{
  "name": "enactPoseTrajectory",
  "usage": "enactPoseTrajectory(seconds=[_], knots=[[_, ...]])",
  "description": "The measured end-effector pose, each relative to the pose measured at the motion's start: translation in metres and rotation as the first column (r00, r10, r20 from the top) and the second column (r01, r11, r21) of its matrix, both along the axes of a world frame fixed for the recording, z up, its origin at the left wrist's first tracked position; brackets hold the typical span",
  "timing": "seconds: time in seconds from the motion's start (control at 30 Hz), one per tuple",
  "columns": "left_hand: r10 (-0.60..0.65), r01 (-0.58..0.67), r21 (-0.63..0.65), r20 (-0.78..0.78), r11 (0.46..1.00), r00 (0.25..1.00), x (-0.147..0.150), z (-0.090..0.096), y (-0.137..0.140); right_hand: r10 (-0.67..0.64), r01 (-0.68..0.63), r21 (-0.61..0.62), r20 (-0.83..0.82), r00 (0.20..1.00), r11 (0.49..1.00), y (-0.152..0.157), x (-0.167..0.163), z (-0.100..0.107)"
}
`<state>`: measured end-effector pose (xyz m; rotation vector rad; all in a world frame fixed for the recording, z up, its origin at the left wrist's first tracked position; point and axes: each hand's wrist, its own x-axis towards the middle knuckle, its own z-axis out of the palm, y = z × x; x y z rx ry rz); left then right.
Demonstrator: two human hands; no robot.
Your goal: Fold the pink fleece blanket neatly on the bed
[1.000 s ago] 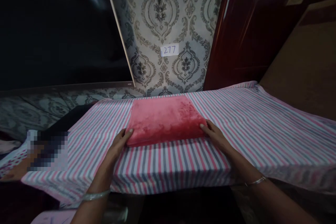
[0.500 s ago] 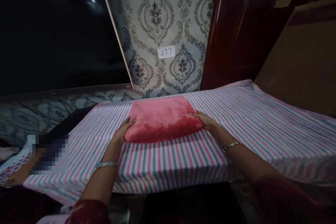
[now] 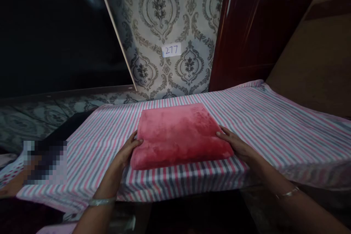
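Observation:
A folded pink-red plush cloth (image 3: 178,131) lies on the striped cloth covering the table, its near edge close to the table's front. My left hand (image 3: 130,146) grips its left side, thumb on top and the other fingers partly hidden at the edge. On the opposite side, my right hand (image 3: 233,140) holds the right edge, with the thumb resting over the top. A faint crease runs across the plush between both hands.
The table's pink, grey and white striped cover (image 3: 260,128) hangs over the front edge. Behind stand a patterned wall with a paper label (image 3: 172,49), a dark screen (image 3: 60,36) and a dark red panel (image 3: 244,33). A brown board (image 3: 315,55) leans at right; a partly blurred-out person (image 3: 12,186) is at left.
The plush cloth has come nearer to the table's front edge, with both hands on it, and its folded shape looks wider and flatter. My hands are farther apart.

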<state>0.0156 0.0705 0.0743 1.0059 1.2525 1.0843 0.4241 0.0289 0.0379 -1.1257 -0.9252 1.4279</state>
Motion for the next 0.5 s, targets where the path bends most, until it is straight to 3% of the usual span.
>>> enactPoseTrajectory(seconds=[0.1,0.2,0.27,0.37,0.5], knots=[[-0.025,0.025,0.002,0.079,1.0,0.997,0.004,0.007,0.013,0.092,-0.093,-0.001,-0.048,0.995,0.996,0.021,-0.002,0.007],[0.065,-0.063,-0.032,0.052,0.997,0.997,0.011,0.015,0.035,0.173,-0.174,-0.003,-0.063,0.983,0.985,0.048,-0.006,0.018],[0.152,-0.153,-0.032,-0.022,0.988,0.988,0.013,0.017,0.053,0.167,-0.168,-0.023,-0.059,0.984,0.985,0.065,-0.007,0.025],[0.163,-0.164,-0.012,-0.059,0.986,0.985,0.014,0.017,0.08,0.159,-0.16,-0.057,-0.024,0.987,0.986,0.087,-0.009,0.029],[0.153,-0.153,0.002,-0.064,0.988,0.986,0.013,0.016,0.111,0.021,-0.013,-0.041,0.208,0.978,0.999,0.112,-0.012,0.024]])
